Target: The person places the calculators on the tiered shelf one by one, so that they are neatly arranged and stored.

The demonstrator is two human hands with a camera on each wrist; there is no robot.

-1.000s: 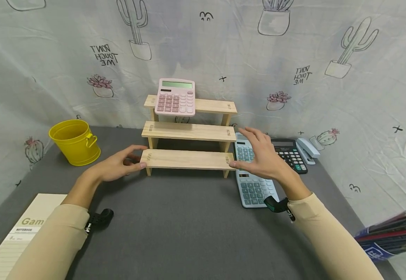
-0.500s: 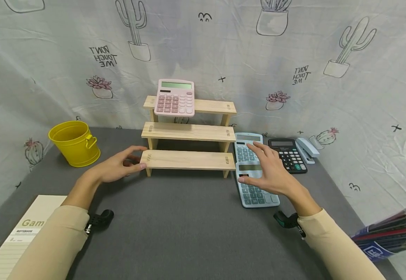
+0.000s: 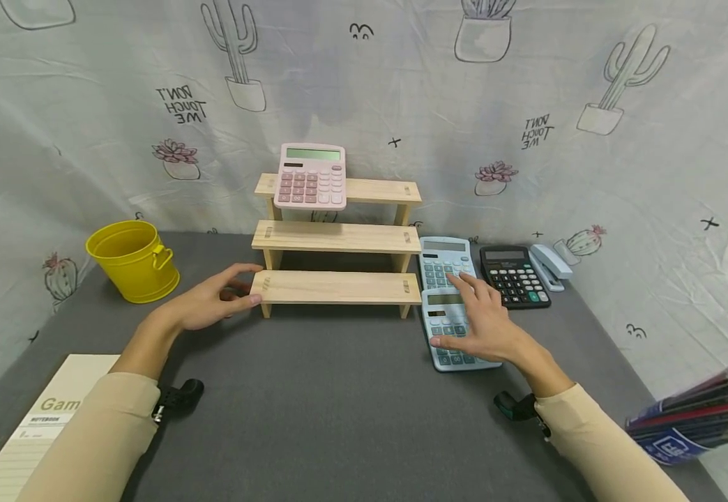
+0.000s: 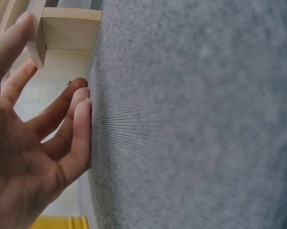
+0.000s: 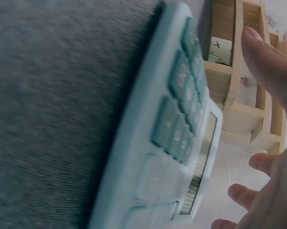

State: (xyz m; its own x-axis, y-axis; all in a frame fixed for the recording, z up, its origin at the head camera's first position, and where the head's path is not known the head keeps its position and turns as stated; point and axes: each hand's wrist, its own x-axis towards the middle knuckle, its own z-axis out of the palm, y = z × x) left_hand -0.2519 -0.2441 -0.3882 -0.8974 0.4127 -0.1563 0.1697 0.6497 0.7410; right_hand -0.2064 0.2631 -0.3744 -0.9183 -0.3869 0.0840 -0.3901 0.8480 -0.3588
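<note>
A three-tier wooden shelf (image 3: 337,287) stands mid-table, with a pink calculator (image 3: 310,176) leaning on its top tier. My left hand (image 3: 213,303) rests at the left end of the lowest tier, thumb against the board's corner (image 4: 69,28) and fingers (image 4: 76,129) loosely curled on the mat. My right hand (image 3: 483,321) hovers spread over the nearer light-blue calculator (image 3: 448,335), thumb by its left edge; contact is unclear. The right wrist view shows that calculator (image 5: 172,133) under straight fingers (image 5: 272,71). A second light-blue calculator (image 3: 442,259) lies just behind it.
A black calculator (image 3: 514,277) and a pale stapler (image 3: 551,263) lie right of the blue ones. A yellow bucket (image 3: 133,259) stands at the left, a notebook (image 3: 38,418) at the near left corner, and a pack of pens (image 3: 696,418) at the right edge.
My right hand left the right end of the lowest tier and came down towards me over the nearer blue calculator. My left hand stayed at the shelf's left end.
</note>
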